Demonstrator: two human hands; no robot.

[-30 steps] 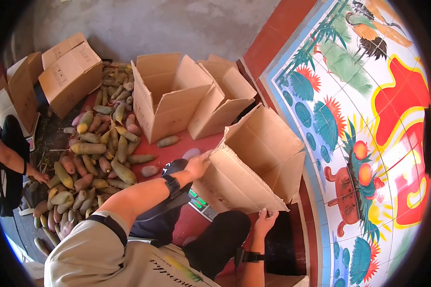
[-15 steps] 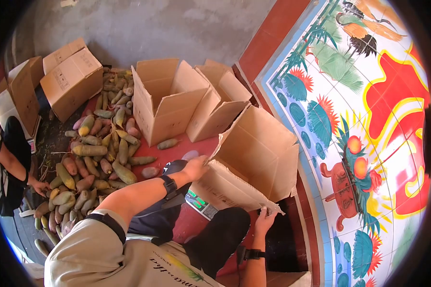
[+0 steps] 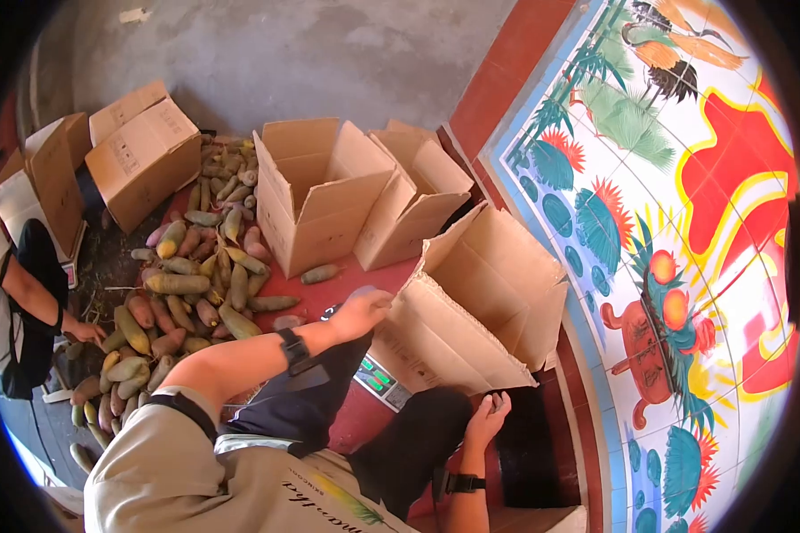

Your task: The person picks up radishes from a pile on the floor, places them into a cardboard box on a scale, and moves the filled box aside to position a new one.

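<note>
A tall open cardboard box stands on a weighing scale with lit green digits, in front of my knees. My left hand is beside the box's left edge, its fingers loosely bent; whether the fingertips touch the cardboard is hard to see. Just below the near right corner of the front flap, my right hand is held with fingers partly curled and nothing visible in them. The box's bottom is hidden from me.
Sweet potatoes lie in a large heap on the left. Two open boxes stand behind mine, and a tipped box is at back left. A co-worker's hand reaches toward the heap. A tiled mural wall borders the right.
My right hand has let go of the flap's corner and dropped slightly below it. My left hand has come away from the box's edge. The whole view has shifted a little.
</note>
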